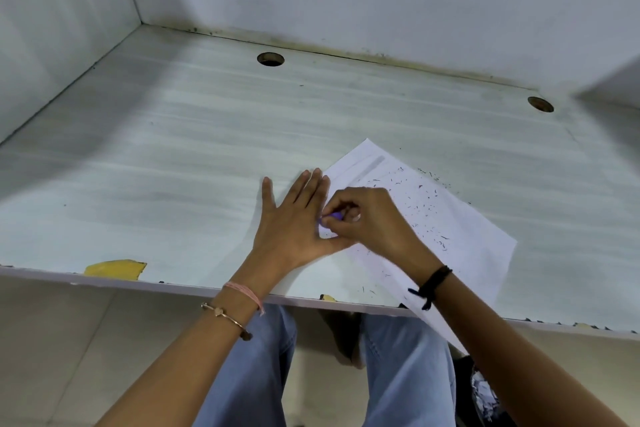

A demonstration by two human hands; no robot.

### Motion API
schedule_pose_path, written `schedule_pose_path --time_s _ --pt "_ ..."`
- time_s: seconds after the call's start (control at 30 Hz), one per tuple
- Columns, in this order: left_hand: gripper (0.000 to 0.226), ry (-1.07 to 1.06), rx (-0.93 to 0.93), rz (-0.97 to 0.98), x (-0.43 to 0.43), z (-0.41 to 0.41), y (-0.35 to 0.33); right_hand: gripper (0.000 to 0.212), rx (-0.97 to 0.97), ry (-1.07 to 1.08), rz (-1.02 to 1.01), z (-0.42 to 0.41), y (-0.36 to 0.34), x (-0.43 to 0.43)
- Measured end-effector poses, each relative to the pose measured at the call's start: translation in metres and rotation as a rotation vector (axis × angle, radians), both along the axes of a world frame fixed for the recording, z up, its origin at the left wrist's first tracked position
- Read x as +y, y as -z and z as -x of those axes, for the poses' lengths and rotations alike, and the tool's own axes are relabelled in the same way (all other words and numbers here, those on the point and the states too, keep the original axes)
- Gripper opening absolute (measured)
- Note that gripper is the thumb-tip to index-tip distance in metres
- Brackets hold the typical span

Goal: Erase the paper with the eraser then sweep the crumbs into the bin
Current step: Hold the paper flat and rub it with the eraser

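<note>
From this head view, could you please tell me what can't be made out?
- Eraser: only a purple sliver shows; the right hand covers the rest.
- Paper: its near-left part lies under the left hand and right forearm.
- Bin: cut off at the bottom edge, behind the right arm.
- Crumbs: too small to count.

Left hand (pixel 294 222): flat, palm down, fingers spread and pointing away from the body, thumb angled out toward the right hand. Left forearm runs up from the lower left; wrist straight, with a pink thread band (pixel 244 289) and a thin metal bangle (pixel 227 317) below it.

Right hand (pixel 372 218): curled, knuckles up, fingertips (pixel 327 224) bunched and pinched together on a small purple eraser (pixel 334 216), just beside the left thumb's base. Right forearm enters from the lower right; wrist slightly bent, black cord bracelet (pixel 433 284) tied round it.
</note>
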State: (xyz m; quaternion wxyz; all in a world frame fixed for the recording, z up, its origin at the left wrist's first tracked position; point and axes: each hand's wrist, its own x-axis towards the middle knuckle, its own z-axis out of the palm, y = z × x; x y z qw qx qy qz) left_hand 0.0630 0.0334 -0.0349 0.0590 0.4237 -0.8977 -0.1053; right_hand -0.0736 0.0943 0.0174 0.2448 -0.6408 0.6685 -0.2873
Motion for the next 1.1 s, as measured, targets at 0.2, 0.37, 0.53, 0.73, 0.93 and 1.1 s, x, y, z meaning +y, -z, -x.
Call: schedule_pose_path --time_s 0.2,0.37,0.53,0.73,0.93,1.1 --pt "0.115 -0.022 0.056 -0.021 0.003 0.0 -0.001 0.004 -0.028 0.195 0.089 0.029 -0.002 -0.017" --pt "0.117 0.004 -0.024 0.002 -0.001 0.0 0.0 0.004 -0.038 -0.018 -0.025 0.006 -0.001 -0.002" --pt "0.117 -0.011 0.025 -0.026 0.001 -0.001 -0.001 0.004 -0.052 0.069 0.039 0.017 -0.001 -0.009" --pt "0.124 -0.003 -0.008 -0.043 0.001 -0.001 -0.003 0.006 -0.049 -0.109 -0.048 0.026 -0.006 -0.003" --pt "0.133 0.005 -0.018 -0.064 0.001 -0.001 -0.005 0.005 -0.11 -0.226 -0.055 0.026 -0.003 0.002" --pt "0.131 0.013 -0.022 -0.072 0.001 -0.001 -0.005 0.005 -0.084 -0.273 -0.015 0.02 -0.004 -0.005"
